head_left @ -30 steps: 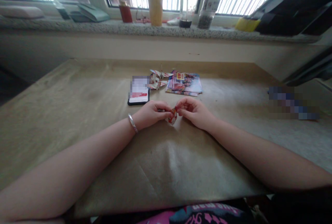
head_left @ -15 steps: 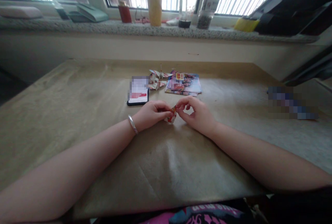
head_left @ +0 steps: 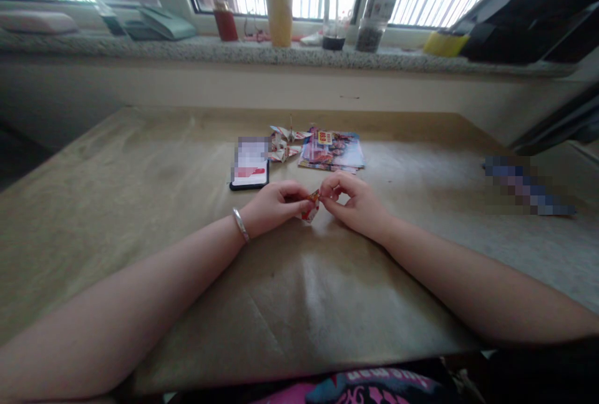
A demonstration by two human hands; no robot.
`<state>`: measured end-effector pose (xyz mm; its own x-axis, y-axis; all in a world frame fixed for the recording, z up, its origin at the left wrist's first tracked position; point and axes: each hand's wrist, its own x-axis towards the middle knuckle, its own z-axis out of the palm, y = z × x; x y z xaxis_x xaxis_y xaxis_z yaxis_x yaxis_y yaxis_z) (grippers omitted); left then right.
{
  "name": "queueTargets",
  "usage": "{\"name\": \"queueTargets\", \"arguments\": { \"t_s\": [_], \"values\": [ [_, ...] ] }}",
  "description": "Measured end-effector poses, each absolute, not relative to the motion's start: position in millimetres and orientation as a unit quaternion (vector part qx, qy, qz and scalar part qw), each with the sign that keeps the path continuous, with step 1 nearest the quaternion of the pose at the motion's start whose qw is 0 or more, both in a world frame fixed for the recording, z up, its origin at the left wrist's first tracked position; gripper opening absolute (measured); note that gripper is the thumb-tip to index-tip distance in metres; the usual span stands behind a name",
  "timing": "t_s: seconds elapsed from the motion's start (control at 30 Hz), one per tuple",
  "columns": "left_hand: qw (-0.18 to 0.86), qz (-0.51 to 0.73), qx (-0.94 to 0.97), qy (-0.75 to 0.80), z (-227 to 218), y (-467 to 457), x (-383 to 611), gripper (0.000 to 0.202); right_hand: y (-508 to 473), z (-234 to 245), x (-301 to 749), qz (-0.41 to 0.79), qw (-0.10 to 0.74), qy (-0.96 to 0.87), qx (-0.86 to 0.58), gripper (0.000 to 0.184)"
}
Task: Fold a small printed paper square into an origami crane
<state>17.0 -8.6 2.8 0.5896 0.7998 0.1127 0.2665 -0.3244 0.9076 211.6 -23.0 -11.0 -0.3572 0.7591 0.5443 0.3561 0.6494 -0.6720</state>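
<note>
A small piece of folded printed paper (head_left: 309, 211), red, white and orange, is held just above the table between my hands. My left hand (head_left: 279, 205), with a silver bangle at the wrist, pinches its left side between thumb and fingers. At its upper right tip, the thumb and index finger of my right hand (head_left: 352, 204) are closed on a pointed end of the paper. Beyond my left hand stand folded paper cranes (head_left: 285, 153) with spread wings. Beside them lies a phone (head_left: 250, 163) with its screen lit, partly blurred out.
A stack of colourful printed sheets (head_left: 333, 149) lies behind my hands on the covered table (head_left: 187, 304). Toward the right edge is a blurred dark blue item (head_left: 526, 185). Bottles, a yellow cylinder (head_left: 279, 4) and a red container (head_left: 225, 22) stand on the stone windowsill (head_left: 206, 49).
My right thumb and index finger have closed more tightly on the paper's tip. The folded paper has tilted slightly to the right. Everything else stays in place.
</note>
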Motion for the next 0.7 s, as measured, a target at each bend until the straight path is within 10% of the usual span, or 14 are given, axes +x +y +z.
{"name": "queueTargets", "arguments": {
  "t_s": [0.7],
  "values": [
    [0.547,0.274,0.695,0.377,2.6,-10.2,20.9,0.023,-23.6,-8.1,209.7,0.237,0.469,-0.789,-0.318,0.010]
  ]
}}
